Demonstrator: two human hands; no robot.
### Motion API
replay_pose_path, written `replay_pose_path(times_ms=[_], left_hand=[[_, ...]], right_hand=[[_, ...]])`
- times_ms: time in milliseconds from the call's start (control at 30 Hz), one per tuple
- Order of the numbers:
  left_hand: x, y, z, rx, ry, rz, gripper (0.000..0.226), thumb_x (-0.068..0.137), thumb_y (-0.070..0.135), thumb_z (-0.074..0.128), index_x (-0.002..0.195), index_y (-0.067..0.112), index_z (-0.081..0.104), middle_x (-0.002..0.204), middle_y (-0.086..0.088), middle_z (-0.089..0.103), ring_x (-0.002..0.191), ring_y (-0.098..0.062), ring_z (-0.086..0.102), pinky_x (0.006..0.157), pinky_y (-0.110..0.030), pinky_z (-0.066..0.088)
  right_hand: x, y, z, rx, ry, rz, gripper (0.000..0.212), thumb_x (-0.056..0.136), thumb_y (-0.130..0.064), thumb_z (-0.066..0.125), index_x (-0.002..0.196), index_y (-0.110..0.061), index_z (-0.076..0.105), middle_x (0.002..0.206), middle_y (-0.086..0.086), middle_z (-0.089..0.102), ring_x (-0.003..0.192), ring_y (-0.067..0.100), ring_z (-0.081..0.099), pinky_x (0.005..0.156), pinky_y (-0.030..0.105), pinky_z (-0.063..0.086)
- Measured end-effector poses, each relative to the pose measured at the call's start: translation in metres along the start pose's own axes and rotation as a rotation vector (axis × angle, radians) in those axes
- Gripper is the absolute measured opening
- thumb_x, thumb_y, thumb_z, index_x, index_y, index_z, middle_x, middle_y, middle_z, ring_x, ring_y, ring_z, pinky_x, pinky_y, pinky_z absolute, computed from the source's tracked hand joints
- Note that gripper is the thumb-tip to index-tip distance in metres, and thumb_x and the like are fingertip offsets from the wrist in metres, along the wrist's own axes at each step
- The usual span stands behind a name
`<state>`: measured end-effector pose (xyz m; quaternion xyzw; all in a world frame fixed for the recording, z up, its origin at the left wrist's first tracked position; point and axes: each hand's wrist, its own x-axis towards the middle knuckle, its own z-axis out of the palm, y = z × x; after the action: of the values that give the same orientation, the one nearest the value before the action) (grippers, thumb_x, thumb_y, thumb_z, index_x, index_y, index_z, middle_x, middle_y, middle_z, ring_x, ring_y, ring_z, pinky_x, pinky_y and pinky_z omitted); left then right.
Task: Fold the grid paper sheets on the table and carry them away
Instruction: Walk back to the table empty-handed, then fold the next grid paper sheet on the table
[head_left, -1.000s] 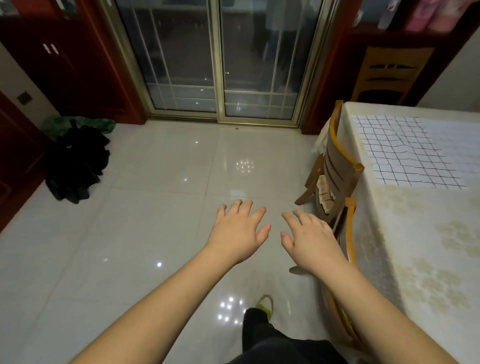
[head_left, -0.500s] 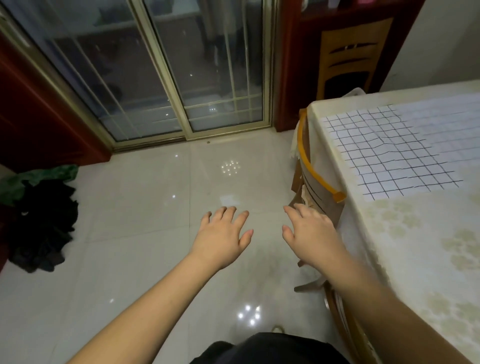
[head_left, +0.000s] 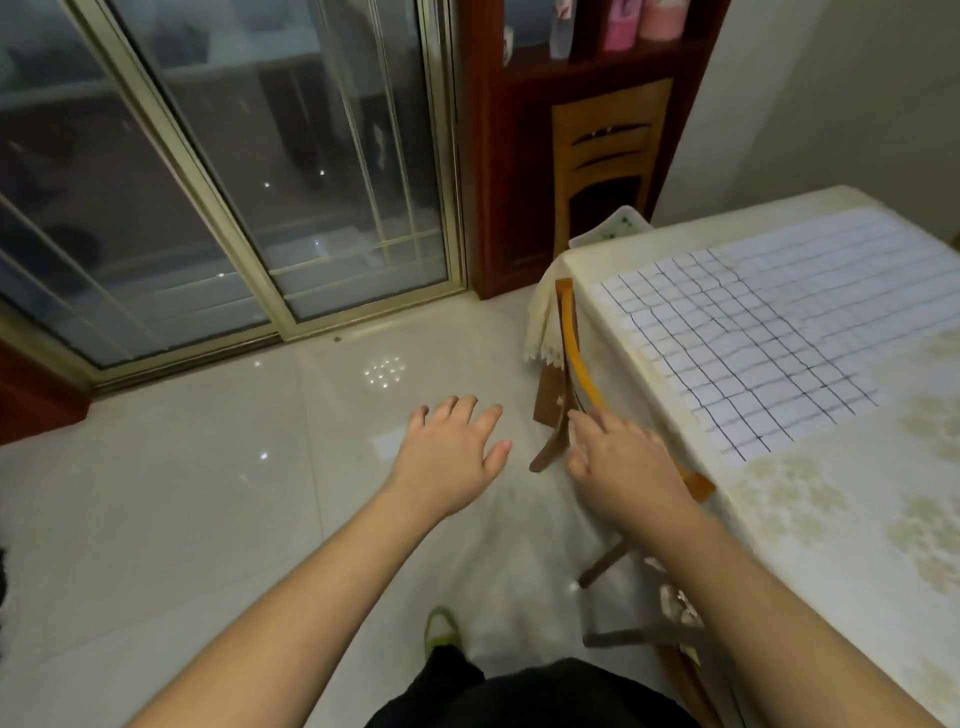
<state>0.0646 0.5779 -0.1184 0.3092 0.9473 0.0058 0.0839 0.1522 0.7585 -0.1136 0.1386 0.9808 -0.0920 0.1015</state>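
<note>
While I stand on the shiny floor (head_left: 182, 519), my left hand (head_left: 452, 457) is held out in front of me with the fingers spread flat, and it holds nothing. My right hand (head_left: 623, 462) is flat and loose too, with nothing in it, and it hangs over the curved back of the wooden chair (head_left: 576, 364) that is pushed in at the table (head_left: 831, 519). I can't tell if it touches the chair. The grid paper sheets (head_left: 753, 332) lie flat on the far part of the table, off to my right, well apart from both hands. I think the job has not really begun (no sheet looks folded, and none is picked up). What is left is all of it: get to the table, fold the sheets, then carry them away. Far off on the left is a big glass door (head_left: 234, 182)
</note>
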Motion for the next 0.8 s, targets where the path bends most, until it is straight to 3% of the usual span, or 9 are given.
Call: replay_pose_path(times_ms=[367, 800], left_hand=[[0.089, -0.084, -0.035, -0.058, -0.001, 0.174, 0.054, 0.1, 0.053, 0.024, 0.149, 0.03, 0.031, 0.154, 0.001, 0.035, 0.141, -0.02, 0.029, 0.115, -0.043, 0.024], [0.245, -0.024, -0.05, 0.011, 0.02, 0.418, 0.049, 0.1, 0.052, 0.03, 0.142, 0.029, 0.042, 0.145, 0.002, 0.046, 0.134, -0.018, 0.041, 0.108, -0.04, 0.031]], right_hand=[[0.079, -0.051, -0.031, -0.048, 0.027, 0.167, 0.046, 0.1, -0.044, 0.033, 0.145, -0.033, 0.039, 0.15, -0.001, 0.038, 0.134, 0.025, 0.038, 0.107, 0.038, 0.031], [0.147, 0.023, -0.053, 0.061, 0.091, 0.39, 0.048, 0.099, -0.041, 0.033, 0.144, -0.025, 0.038, 0.147, 0.0, 0.04, 0.133, 0.023, 0.038, 0.108, 0.038, 0.03]])
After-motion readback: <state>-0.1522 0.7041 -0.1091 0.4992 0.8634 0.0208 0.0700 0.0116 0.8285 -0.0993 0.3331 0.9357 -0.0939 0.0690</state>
